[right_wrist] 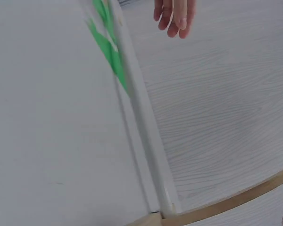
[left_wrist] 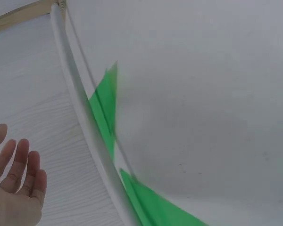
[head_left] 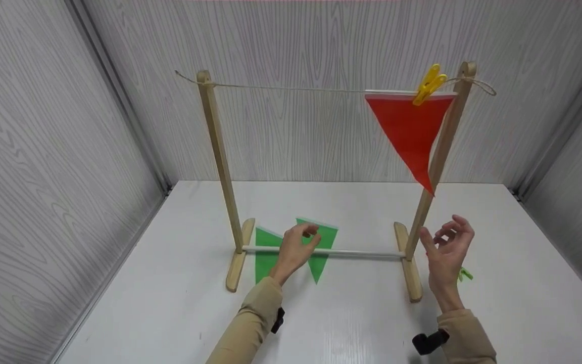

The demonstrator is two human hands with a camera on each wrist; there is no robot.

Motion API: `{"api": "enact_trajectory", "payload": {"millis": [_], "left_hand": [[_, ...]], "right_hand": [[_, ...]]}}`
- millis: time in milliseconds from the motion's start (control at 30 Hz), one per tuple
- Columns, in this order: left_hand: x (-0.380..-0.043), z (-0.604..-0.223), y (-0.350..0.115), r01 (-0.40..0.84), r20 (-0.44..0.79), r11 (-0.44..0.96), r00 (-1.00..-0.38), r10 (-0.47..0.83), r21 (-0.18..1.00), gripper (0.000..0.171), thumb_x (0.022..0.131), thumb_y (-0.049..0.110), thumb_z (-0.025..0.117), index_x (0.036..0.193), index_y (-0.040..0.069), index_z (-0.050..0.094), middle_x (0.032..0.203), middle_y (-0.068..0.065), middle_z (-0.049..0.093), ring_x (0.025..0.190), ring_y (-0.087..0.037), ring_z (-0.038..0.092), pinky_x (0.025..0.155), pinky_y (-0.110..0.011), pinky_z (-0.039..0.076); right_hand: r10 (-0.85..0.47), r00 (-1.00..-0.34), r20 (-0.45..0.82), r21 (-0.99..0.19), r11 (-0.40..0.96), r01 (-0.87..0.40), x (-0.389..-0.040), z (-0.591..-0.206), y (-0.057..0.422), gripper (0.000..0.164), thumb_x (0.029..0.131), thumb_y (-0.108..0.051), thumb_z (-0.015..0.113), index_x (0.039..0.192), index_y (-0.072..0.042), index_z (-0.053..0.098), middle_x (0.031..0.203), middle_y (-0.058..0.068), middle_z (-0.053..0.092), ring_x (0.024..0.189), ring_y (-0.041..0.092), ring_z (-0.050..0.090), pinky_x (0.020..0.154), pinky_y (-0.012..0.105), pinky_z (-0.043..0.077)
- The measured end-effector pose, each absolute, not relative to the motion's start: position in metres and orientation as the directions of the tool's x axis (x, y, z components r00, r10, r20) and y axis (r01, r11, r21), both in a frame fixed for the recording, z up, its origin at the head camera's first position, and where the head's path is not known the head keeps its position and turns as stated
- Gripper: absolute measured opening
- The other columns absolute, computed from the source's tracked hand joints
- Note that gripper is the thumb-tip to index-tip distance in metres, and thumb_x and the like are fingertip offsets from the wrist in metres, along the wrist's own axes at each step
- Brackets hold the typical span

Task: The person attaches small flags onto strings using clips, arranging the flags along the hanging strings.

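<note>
My left hand (head_left: 298, 247) hovers over two green pennants, its fingers loosely bent and nothing between them. One green pennant (head_left: 266, 260) lies left of that hand; the other green pennant (head_left: 327, 237) is partly behind it. To the right of the frame's right post, my right hand (head_left: 448, 255) is raised with loosely curved fingers and holds nothing. A green clothespin (head_left: 465, 273) lies beside it, partly hidden. Above, a red pennant (head_left: 409, 121) hangs from the string (head_left: 291, 89) under a yellow clothespin (head_left: 428, 87).
A wooden left post (head_left: 220, 162) and right post (head_left: 442, 146) carry the string. A white rod (head_left: 367, 253) joins their feet low down, across the pennants. Grey wood-grain panels (head_left: 291, 136) enclose the white tabletop (head_left: 351, 313) at back and sides.
</note>
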State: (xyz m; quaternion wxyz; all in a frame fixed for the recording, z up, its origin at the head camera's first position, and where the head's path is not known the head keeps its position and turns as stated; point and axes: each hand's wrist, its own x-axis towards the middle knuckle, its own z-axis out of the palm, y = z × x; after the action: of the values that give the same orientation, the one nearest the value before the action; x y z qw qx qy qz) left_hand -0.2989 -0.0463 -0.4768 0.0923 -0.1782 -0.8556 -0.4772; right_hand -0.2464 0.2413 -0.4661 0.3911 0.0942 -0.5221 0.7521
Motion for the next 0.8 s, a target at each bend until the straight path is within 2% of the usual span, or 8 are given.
{"api": "enact_trajectory", "payload": {"millis": [133, 267, 400, 533, 667, 800], "left_hand": [[-0.297, -0.488, -0.051, 0.353, 0.278, 0.514, -0.935, 0.22, 0.782, 0.023, 0.098, 0.009, 0.061, 0.117, -0.001, 0.069, 0.113, -0.019, 0.071, 0.106, -0.034, 0.064, 0.092, -0.049, 0.054], [-0.291, -0.496, -0.053, 0.303, 0.18, 0.589, -0.949, 0.26, 0.749, 0.025, 0.099, 0.011, 0.059, 0.12, 0.0, 0.068, 0.118, -0.016, 0.069, 0.114, -0.032, 0.063, 0.098, -0.046, 0.053], [-0.285, -0.501, -0.053, 0.334, 0.136, 0.66, -0.933, 0.333, 0.673, 0.024, 0.099, 0.01, 0.06, 0.12, 0.001, 0.068, 0.122, -0.015, 0.068, 0.12, -0.033, 0.061, 0.104, -0.046, 0.051], [-0.281, -0.504, -0.051, 0.374, 0.136, 0.685, -0.916, 0.376, 0.624, 0.023, 0.097, 0.008, 0.062, 0.117, 0.0, 0.069, 0.119, -0.016, 0.07, 0.117, -0.032, 0.064, 0.101, -0.045, 0.053], [-0.278, -0.506, -0.049, 0.376, 0.113, 0.712, -0.914, 0.389, 0.592, 0.024, 0.097, 0.009, 0.063, 0.118, 0.0, 0.069, 0.119, -0.014, 0.071, 0.116, -0.03, 0.065, 0.101, -0.043, 0.054], [-0.274, -0.507, -0.051, 0.366, 0.065, 0.742, -0.913, 0.402, 0.562, 0.026, 0.097, 0.011, 0.064, 0.12, 0.001, 0.068, 0.122, -0.012, 0.07, 0.119, -0.028, 0.063, 0.104, -0.043, 0.052]], "right_hand": [[0.476, -0.747, 0.465, -0.807, -0.119, -0.578, -0.246, -0.484, 0.233, 0.052, 0.088, 0.016, 0.062, 0.128, -0.013, 0.044, 0.104, 0.003, 0.041, 0.092, 0.015, 0.043, 0.075, 0.016, 0.041], [0.485, -0.803, 0.346, -0.901, -0.066, -0.428, -0.246, -0.498, 0.224, 0.047, 0.091, 0.006, 0.066, 0.13, -0.009, 0.044, 0.106, 0.004, 0.043, 0.095, 0.014, 0.047, 0.076, 0.014, 0.046], [0.469, -0.865, 0.178, -0.97, -0.065, -0.236, -0.243, -0.507, 0.214, 0.049, 0.094, -0.007, 0.068, 0.134, -0.009, 0.04, 0.111, 0.001, 0.044, 0.099, 0.011, 0.046, 0.075, 0.013, 0.046], [0.411, -0.911, 0.045, -0.994, -0.074, -0.082, -0.242, -0.514, 0.207, 0.05, 0.097, -0.014, 0.067, 0.136, -0.011, 0.038, 0.116, 0.001, 0.044, 0.101, 0.01, 0.047, 0.074, 0.015, 0.048], [0.303, -0.953, -0.008, -0.999, -0.053, -0.008, -0.241, -0.519, 0.203, 0.047, 0.098, -0.013, 0.066, 0.136, -0.009, 0.039, 0.116, 0.0, 0.05, 0.103, 0.008, 0.051, 0.079, 0.019, 0.052], [0.179, -0.984, -0.01, -0.998, -0.062, -0.002, -0.242, -0.524, 0.201, 0.044, 0.097, -0.006, 0.065, 0.134, -0.001, 0.042, 0.114, 0.003, 0.063, 0.098, 0.007, 0.058, 0.08, 0.022, 0.055]]}}
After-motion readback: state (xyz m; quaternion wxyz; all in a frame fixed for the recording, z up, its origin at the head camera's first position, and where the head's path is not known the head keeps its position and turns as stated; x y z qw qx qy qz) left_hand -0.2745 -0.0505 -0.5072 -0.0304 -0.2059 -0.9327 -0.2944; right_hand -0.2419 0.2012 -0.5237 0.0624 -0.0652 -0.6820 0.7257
